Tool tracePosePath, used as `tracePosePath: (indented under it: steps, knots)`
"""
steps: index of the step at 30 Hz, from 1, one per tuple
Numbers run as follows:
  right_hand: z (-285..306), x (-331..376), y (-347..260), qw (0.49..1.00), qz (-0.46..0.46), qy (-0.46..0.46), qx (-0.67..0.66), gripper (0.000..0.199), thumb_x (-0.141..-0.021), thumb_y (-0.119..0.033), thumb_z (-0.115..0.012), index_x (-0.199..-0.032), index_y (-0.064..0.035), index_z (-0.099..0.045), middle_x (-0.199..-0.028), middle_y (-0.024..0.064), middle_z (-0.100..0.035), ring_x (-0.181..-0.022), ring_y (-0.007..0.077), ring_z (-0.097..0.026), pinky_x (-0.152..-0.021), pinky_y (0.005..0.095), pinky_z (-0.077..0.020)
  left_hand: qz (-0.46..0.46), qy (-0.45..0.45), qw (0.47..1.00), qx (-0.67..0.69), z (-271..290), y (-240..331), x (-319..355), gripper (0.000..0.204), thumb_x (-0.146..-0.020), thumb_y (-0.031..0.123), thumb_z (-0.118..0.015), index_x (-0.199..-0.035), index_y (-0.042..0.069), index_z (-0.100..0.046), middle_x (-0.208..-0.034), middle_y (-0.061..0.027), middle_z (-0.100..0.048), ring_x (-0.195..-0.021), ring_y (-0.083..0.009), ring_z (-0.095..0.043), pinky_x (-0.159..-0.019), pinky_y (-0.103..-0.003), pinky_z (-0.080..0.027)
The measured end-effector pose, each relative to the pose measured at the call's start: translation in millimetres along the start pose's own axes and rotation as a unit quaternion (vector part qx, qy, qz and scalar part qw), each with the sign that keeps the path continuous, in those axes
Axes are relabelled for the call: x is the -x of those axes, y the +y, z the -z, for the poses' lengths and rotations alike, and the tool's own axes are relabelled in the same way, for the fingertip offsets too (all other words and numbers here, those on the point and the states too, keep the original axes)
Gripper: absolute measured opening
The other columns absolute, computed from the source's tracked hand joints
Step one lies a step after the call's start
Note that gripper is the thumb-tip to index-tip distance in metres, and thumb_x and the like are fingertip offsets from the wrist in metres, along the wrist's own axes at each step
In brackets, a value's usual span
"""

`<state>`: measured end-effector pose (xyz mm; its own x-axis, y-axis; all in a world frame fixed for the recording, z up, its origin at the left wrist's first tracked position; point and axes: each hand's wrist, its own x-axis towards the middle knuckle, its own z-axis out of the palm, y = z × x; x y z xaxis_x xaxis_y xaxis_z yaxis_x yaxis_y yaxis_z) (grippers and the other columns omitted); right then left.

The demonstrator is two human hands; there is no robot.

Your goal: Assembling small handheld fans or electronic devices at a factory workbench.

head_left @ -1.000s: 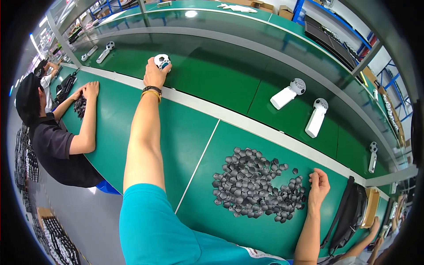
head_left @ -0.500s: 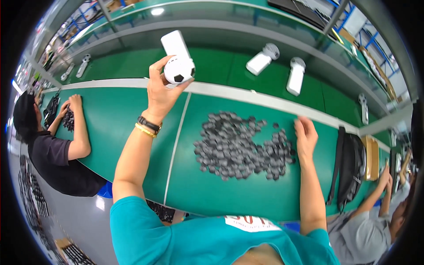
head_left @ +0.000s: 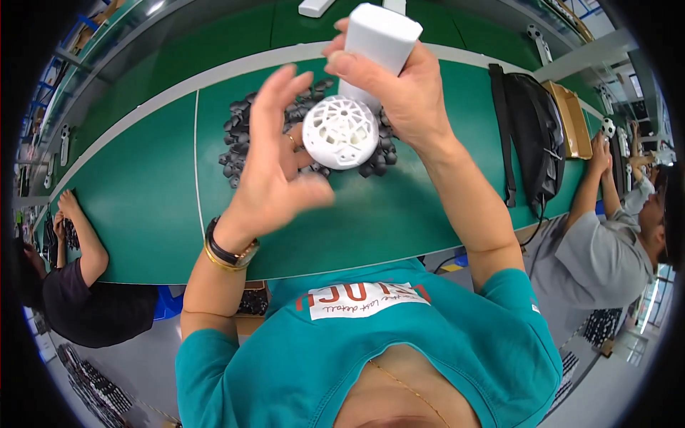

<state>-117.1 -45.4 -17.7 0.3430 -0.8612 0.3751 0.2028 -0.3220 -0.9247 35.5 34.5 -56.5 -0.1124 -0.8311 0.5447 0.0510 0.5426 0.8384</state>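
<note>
My right hand (head_left: 417,96) grips the rectangular white handle of a ball-headed device (head_left: 382,39), held over the table. Its round white head (head_left: 341,135) points toward me and shows an open lattice with pentagon- and star-shaped gaps. My left hand (head_left: 267,167) is just left of the head, thumb and fingers spread and slightly blurred. Part of its fingers passes behind the head, so I cannot tell whether they touch it. Underneath lies a pile of small dark grey pieces (head_left: 237,135), partly hidden by my hands and the device.
The green table (head_left: 157,214) has a pale raised strip along its far side. Beyond it lie more white devices (head_left: 315,7). A black bag (head_left: 534,135) and an open cardboard box (head_left: 569,118) stand at the right. Co-workers sit left (head_left: 89,303) and right (head_left: 592,242).
A white ball-headed device was up in my left hand at the far strip; now my right hand holds one nearer me. My left hand has let go and opened. The view has shifted.
</note>
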Motion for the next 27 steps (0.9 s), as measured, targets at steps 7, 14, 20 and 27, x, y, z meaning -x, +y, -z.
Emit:
tracePosePath:
  steps: [7, 14, 20, 27]
  knots:
    - [-11, 8, -2, 0.989, 0.057, -0.13, 0.034, 0.038, -0.08, -0.015, -0.073, -0.112, 0.0008, -0.058, -0.101, 0.0106, -0.066, -0.09, 0.016, -0.064, -0.078, 0.0304, -0.0534, 0.322, -0.105, 0.909, 0.241, 2, 4, -6, 0.074, -0.073, 0.017, -0.078, -0.132, -0.001, -0.036, -0.113, -0.0108, -0.057, -0.104, -0.0168, -0.057, -0.089, -0.031, -0.048]
    - [4, 0, 14, 0.962, -0.127, -0.016, -0.24, 0.034, -0.082, -0.018, -0.072, -0.109, -0.0005, -0.06, -0.095, 0.0065, -0.066, -0.086, 0.0136, -0.063, -0.075, 0.0286, -0.0524, 0.224, -0.067, 0.965, 0.122, -6, -28, 10, 0.064, -0.076, 0.014, -0.074, -0.129, -0.001, -0.039, -0.113, -0.0103, -0.058, -0.1, -0.0148, -0.059, -0.084, -0.029, -0.05]
    - [37, 29, 43, 0.989, -0.057, -0.006, 0.138, 0.021, -0.084, -0.017, -0.07, -0.097, -0.0015, -0.065, -0.094, 0.0064, -0.065, -0.091, 0.0165, -0.061, -0.08, 0.0319, -0.0502, 0.243, 0.039, 0.933, 0.262, 10, -37, 11, 0.063, -0.08, 0.016, -0.071, -0.132, 0.001, -0.037, -0.115, -0.0126, -0.058, -0.099, -0.0182, -0.062, -0.077, -0.03, -0.055]
    - [39, 57, 60, 0.873, -0.002, -0.088, 0.48, 0.013, -0.075, -0.01, -0.072, -0.084, -0.0046, -0.066, -0.077, 0.0062, -0.058, -0.079, 0.022, -0.054, -0.072, 0.0344, -0.0454, 0.253, 0.103, 0.919, 0.286, 15, -46, 9, 0.056, -0.09, 0.022, -0.061, -0.134, 0.003, -0.033, -0.118, -0.0155, -0.057, -0.098, -0.0201, -0.064, -0.068, -0.032, -0.06]
